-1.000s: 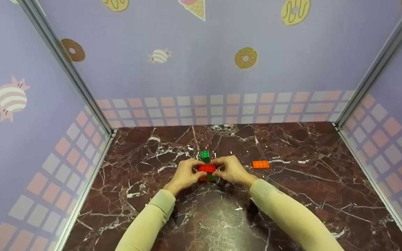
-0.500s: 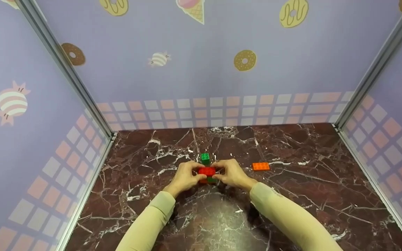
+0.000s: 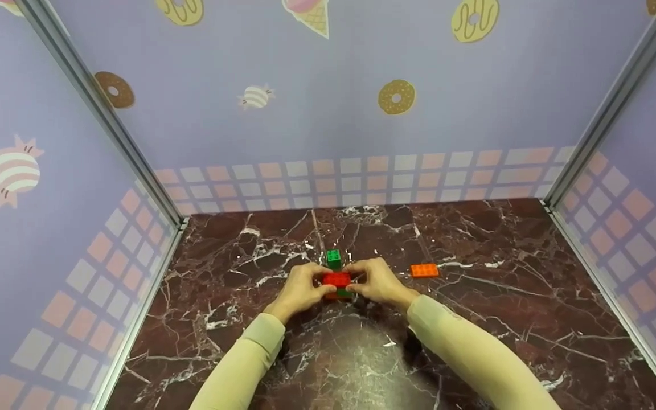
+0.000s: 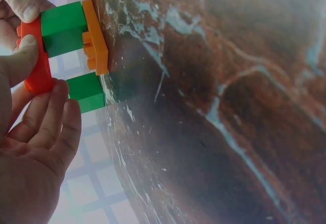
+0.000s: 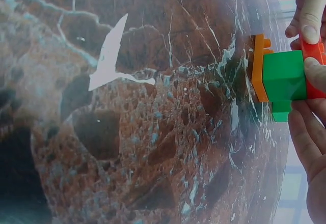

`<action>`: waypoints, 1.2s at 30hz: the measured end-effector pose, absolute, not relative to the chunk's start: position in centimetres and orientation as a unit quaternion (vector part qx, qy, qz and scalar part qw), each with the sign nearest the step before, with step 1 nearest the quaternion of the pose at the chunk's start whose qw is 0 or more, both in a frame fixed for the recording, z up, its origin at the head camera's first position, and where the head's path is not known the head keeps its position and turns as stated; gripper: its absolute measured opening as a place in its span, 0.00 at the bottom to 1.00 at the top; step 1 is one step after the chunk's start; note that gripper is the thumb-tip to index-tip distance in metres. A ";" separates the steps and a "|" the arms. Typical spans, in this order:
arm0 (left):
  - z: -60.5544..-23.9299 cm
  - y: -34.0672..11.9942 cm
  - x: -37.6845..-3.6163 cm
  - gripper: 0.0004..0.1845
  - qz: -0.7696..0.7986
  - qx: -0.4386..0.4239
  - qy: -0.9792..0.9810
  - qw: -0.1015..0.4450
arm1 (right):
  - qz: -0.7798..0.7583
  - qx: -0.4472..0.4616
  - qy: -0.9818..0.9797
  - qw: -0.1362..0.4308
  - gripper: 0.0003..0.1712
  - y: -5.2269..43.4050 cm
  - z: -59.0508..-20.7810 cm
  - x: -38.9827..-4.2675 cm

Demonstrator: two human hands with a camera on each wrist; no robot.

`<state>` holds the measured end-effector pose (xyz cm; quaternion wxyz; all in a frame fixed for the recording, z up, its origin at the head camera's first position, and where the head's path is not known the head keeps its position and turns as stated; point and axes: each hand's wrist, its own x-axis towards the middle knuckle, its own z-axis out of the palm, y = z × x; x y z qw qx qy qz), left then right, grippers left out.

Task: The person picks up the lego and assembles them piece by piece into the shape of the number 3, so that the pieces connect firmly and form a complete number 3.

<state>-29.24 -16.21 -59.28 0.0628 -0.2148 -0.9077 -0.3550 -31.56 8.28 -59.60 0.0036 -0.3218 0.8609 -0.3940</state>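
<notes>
As before, both hands (image 3: 339, 285) apparently unmoved on red brick (image 3: 337, 278).

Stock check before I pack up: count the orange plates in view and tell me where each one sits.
2. One orange plate lies loose on the marble table, right of the right hand. Another orange plate sits at the bottom of the block stack both hands hold. Others may be hidden.

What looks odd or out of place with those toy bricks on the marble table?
Nothing looks damaged or spilled. The left hand and right hand hold a small brick stack, its red plate on top of green bricks and an orange plate. A loose green brick and a loose orange plate lie flat on the marble table.
</notes>
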 end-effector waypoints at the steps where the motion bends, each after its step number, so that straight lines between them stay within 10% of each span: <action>1: -59.2 -16.2 -29.3 0.16 -0.355 -0.216 -0.908 0.060 | -0.394 -0.323 0.861 0.001 0.21 8.3 -59.6 -31.5; 36: -58.8 -17.4 -32.9 0.22 -0.418 -0.160 -0.891 0.082 | -0.385 -0.315 0.867 -0.020 0.20 8.0 -59.6 -31.3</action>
